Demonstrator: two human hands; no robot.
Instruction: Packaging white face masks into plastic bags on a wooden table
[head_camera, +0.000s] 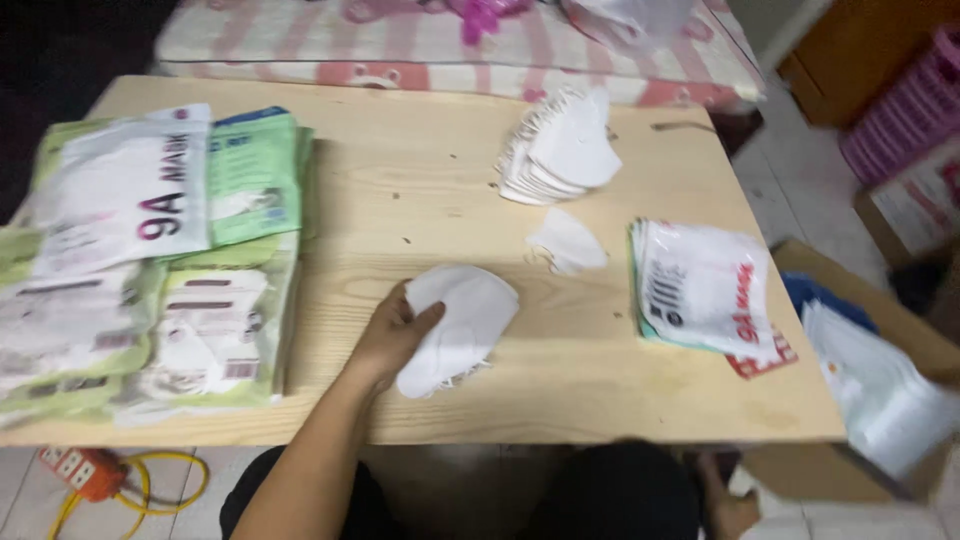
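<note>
Head view is showing a small stack of white masks (455, 328) lying near the middle of the wooden table (420, 190), close to the front edge. The left hand (393, 335) is holding this stack, with the thumb on top and the other fingers tucked under the left side. The masks look very light, soft and bendy, so they would likely squash if squeezed hard. They may slide apart, so gripping the whole stack by its folded edge seems best. Thin ear loops are poking out at the bottom and could snag.

The right hand (728, 505) is hanging low under the table edge, and I cannot tell if its fingers are open or closed.

Just to the right of the stack, one single mask (568, 241) is lying flat. Behind it a bigger pile of masks (560, 150) is fanning out, curved like shells. At the right side, a pile of flat shiny bags (705, 285) is sitting, white with a bit of red and green. At the left, many filled packs (150, 270) are stacked, green and white, smooth and plastic. The table is pale wood with a fine grain. An orange power strip (85, 470) is lying on the floor.
</note>
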